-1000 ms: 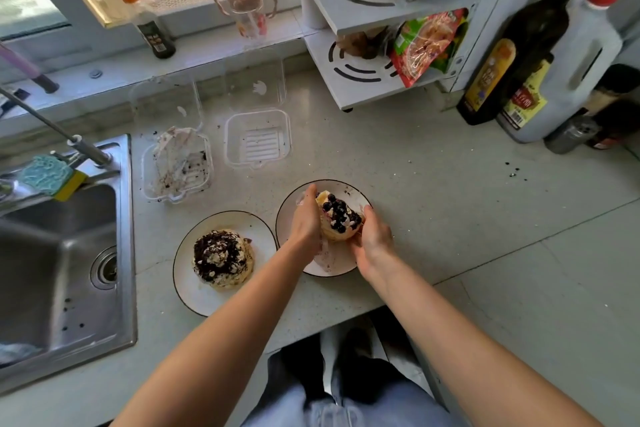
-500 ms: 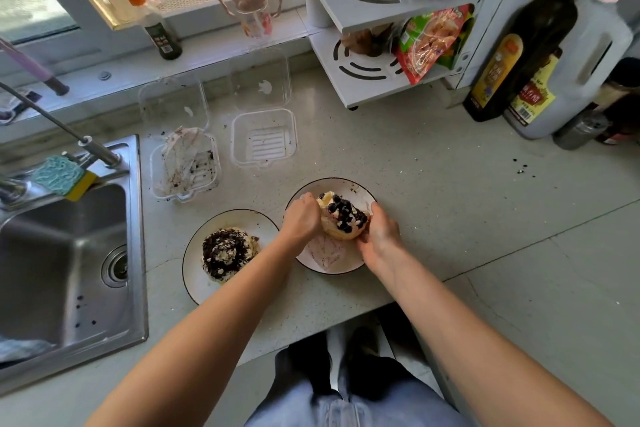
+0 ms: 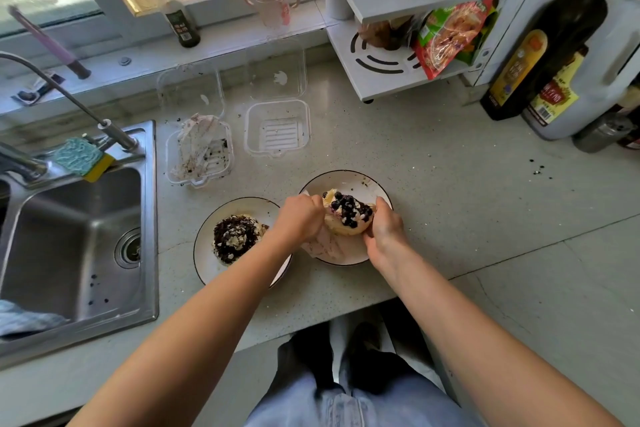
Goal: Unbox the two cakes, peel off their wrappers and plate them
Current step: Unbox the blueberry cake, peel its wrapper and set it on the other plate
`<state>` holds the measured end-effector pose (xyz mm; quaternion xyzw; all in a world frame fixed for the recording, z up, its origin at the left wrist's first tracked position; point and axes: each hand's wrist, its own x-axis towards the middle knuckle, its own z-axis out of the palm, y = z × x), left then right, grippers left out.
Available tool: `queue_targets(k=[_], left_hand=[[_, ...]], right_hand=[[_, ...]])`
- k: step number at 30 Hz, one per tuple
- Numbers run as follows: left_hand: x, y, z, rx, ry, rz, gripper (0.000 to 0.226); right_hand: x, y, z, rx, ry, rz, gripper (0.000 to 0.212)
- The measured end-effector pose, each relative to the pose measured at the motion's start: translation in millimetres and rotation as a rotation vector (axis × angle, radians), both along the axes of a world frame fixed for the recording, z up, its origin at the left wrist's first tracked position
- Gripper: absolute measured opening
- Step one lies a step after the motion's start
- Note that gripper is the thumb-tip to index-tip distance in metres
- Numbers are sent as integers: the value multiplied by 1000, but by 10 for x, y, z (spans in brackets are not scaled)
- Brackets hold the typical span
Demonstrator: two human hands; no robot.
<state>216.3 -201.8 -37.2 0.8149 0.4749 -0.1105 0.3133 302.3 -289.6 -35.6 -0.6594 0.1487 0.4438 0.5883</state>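
A blueberry-topped cake sits tilted over the right plate. My left hand is closed on its pale paper wrapper, which trails down onto the plate. My right hand grips the cake's right side. A chocolate-crumb cake lies unwrapped on the left plate. Behind the plates stand two open clear boxes: the left box holds a used wrapper, the right box holds nothing.
A steel sink with a tap and sponge lies at the left. A white rack with a snack bag and several bottles stand at the back right. Dark crumbs dot the counter at the right.
My left hand has closed on the wrapper and drawn it down and left from the blueberry cake; more paper now lies on the plate. My right hand stays on the cake.
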Motion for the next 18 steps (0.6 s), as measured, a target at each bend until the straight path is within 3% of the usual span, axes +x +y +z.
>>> queue_targets(k=[8,12,15,18], left_hand=[[-62,101,157,17,144,-82,25],[-92,222,279,-31,165,-101,40],[-112,312,501,-36,85,-102,41],[-246,440,788,-294,-210,4,51]], right_hand=[[-2,-6,-47,-13,-27,34,35],[-8,-58,-18,-40,-129,63,34],[73,-131,103,-62,-405,61,29],[195,-94,232,56,-561,72,14]])
